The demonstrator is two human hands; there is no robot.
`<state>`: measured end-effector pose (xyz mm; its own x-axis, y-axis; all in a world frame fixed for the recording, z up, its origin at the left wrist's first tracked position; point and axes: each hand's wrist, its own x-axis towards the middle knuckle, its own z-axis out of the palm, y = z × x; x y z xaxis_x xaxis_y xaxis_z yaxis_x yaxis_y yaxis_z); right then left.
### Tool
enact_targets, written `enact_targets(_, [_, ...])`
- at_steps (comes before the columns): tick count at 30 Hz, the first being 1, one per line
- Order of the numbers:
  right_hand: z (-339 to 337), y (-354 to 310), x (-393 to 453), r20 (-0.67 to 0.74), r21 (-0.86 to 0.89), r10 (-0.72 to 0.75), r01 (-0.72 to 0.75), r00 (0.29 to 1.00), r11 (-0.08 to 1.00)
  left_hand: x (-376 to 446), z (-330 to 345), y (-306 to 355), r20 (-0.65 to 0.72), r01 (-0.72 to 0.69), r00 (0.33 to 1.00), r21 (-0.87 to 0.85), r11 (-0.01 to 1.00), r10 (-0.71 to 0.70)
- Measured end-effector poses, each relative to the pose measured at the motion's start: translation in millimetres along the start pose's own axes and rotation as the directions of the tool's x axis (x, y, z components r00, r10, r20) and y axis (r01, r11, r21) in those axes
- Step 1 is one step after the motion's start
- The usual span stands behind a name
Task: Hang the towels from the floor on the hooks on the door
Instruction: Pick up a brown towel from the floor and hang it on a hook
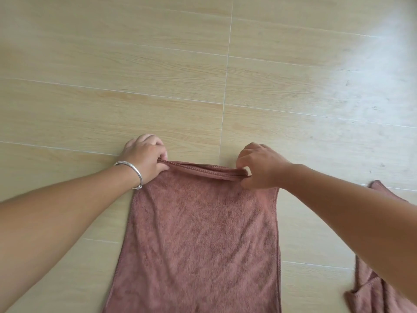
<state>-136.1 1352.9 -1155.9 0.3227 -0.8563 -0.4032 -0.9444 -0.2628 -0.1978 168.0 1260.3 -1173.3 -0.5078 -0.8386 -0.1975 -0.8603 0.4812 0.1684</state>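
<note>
Left hand (146,158) and right hand (259,169) each pinch a far corner of a soft, limp brown towel (200,233) (light, likely droopy; corners suit gripping).

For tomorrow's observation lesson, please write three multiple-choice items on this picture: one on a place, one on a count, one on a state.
1. Where does the second towel lie?
A. On the wooden floor, at the person's right
B. On a door hook
C. Across the left arm

2. How many brown towels show?
A. One
B. Two
C. Four

3. How do the hands stand on the middle towel's far edge?
A. Both flat and open
B. Only the left holds it
C. Both pinch it

Key:
1 A: the second towel lies on the floor, partly behind the right arm.
2 B: the middle towel and that one.
3 C: the left hand and right hand each have a grip on the edge, near its corners.
</note>
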Motion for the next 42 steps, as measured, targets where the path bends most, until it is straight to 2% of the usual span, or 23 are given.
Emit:
enact_targets(3, [-13, 1, -4, -0.104, 0.106, -0.045, 0.056, 0.994, 0.993, 5, -3, 4, -0.012, -0.029, 1.000, -0.002, 1.000, 0.029])
enact_targets(5, [-19, 1, -10, -0.161, 0.258, 0.005, 0.037, 0.987, 0.965, 8, -7, 2, -0.020, -0.015, 1.000, -0.015, 1.000, 0.014])
enact_targets(7, [-22, 6, -17, -0.165, 0.294, 0.060, -0.009, 0.985, 0.956, 7, -9, -3, -0.018, 0.013, 1.000, -0.025, 1.000, -0.013])
enact_targets(11, [-24, 20, -27, -0.135, 0.123, 0.136, -0.119, 0.981, 0.985, 4, -9, -5, -0.021, 0.025, 0.999, -0.046, 0.999, -0.026])
enact_targets(16, [-28, 29, -26, -0.173, -0.051, 0.195, -0.206, 0.965, 0.977, 11, -15, -1, -0.102, 0.016, 0.994, -0.063, 0.998, -0.023])
enact_targets(18, [-32, 30, -23, -0.243, 0.015, 0.264, -0.268, 0.934, 0.963, 16, -19, 1, -0.163, 0.036, 0.986, -0.065, 0.997, -0.046])
enact_targets(21, [-40, 29, -18, -0.331, 0.317, 0.421, -0.320, 0.845, 0.893, 24, -31, 4, -0.259, 0.095, 0.959, -0.088, 0.992, -0.115])
enact_targets(22, [-42, 29, -16, -0.354, 0.360, 0.442, -0.316, 0.824, 0.878, 27, -35, 4, -0.283, 0.108, 0.950, -0.090, 0.990, -0.129])
enact_targets(24, [-47, 29, -15, -0.421, 0.327, 0.451, -0.333, 0.787, 0.885, 29, -42, 2, -0.306, 0.123, 0.941, -0.090, 0.988, -0.145])
enact_targets(26, [-49, 30, -13, -0.486, 0.217, 0.422, -0.361, 0.766, 0.907, 28, -46, -1, -0.301, 0.132, 0.941, -0.098, 0.986, -0.156])
enact_targets(29, [-49, 31, -11, -0.476, 0.118, 0.407, -0.402, 0.780, 0.908, 20, -46, -4, -0.265, 0.136, 0.951, -0.097, 0.986, -0.158])
enact_targets(35, [-43, 28, -9, -0.454, 0.122, 0.455, -0.452, 0.766, 0.884, 12, -45, -7, -0.230, 0.113, 0.964, -0.097, 0.989, -0.133])
enact_targets(37, [-43, 28, -9, -0.507, 0.158, 0.476, -0.466, 0.718, 0.871, 11, -47, -7, -0.239, 0.107, 0.962, -0.104, 0.989, -0.129])
enact_targets(40, [-47, 29, -7, -0.571, 0.275, 0.561, -0.505, 0.599, 0.818, 13, -51, -8, -0.319, 0.125, 0.934, -0.139, 0.982, -0.164])
enact_targets(41, [-47, 28, -7, -0.572, 0.302, 0.582, -0.511, 0.578, 0.805, 13, -52, -7, -0.332, 0.140, 0.925, -0.155, 0.978, -0.185])
enact_targets(42, [-46, 25, -7, -0.567, 0.300, 0.578, -0.506, 0.587, 0.809, 11, -52, -6, -0.327, 0.145, 0.926, -0.153, 0.978, -0.188])
